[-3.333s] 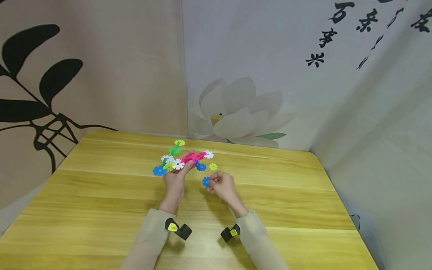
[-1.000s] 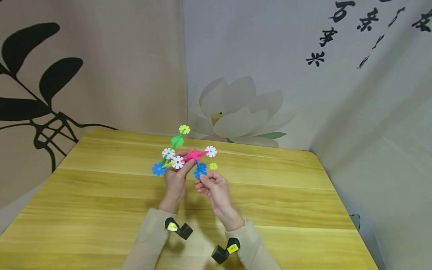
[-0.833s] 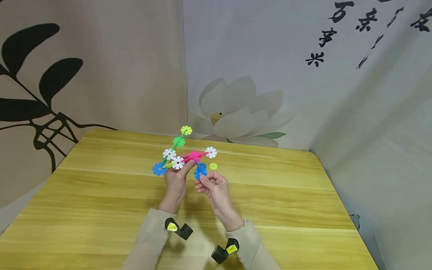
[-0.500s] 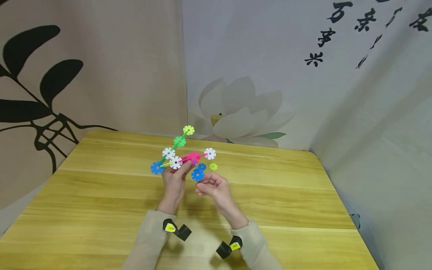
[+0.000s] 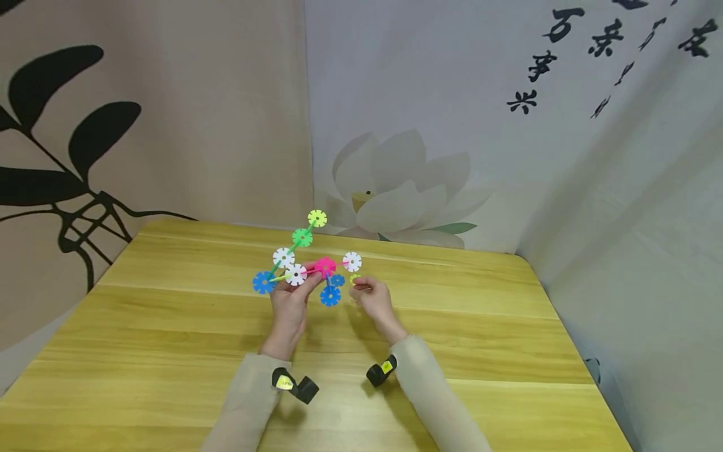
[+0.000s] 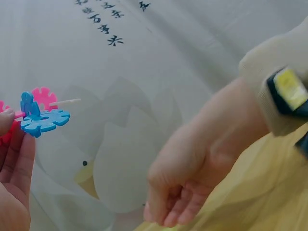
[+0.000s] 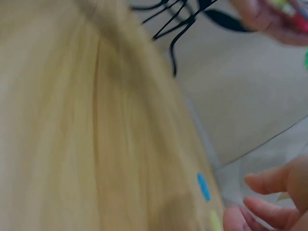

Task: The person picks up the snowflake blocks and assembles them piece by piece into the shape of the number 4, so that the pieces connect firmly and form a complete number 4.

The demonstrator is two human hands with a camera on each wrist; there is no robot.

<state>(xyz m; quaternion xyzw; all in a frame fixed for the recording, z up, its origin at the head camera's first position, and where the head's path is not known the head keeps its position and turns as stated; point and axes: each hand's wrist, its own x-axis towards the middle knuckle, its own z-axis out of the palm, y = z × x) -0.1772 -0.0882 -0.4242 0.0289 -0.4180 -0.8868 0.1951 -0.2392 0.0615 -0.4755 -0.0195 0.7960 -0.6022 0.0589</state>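
My left hand point(image 5: 290, 309) grips a chain of joined plastic snowflake discs above the table, pinching near its pink disc point(image 5: 325, 267). White, green, yellow and blue discs branch from there, with a blue disc point(image 5: 330, 295) hanging at the lower right. In the left wrist view, this blue disc point(image 6: 45, 122) is slotted onto another blue piece beside the pink ones. My right hand point(image 5: 374, 300) reaches down by a loose yellow disc point(image 5: 354, 279). The right wrist view shows the thumb and fingers apart, close to that yellow disc point(image 7: 215, 221); its edge is partly hidden.
Another loose blue disc point(image 5: 337, 280) lies on the wooden table point(image 5: 480, 351), left of the yellow one. A printed cloth backdrop point(image 5: 395, 94) stands behind the table's far edge. A small black camera point(image 5: 381, 370) sits on the right wrist.
The blue disc formerly in my right hand has joined the chain. My right hand has let go of it and moved up and right to the yellow disc. The left hand keeps its hold.
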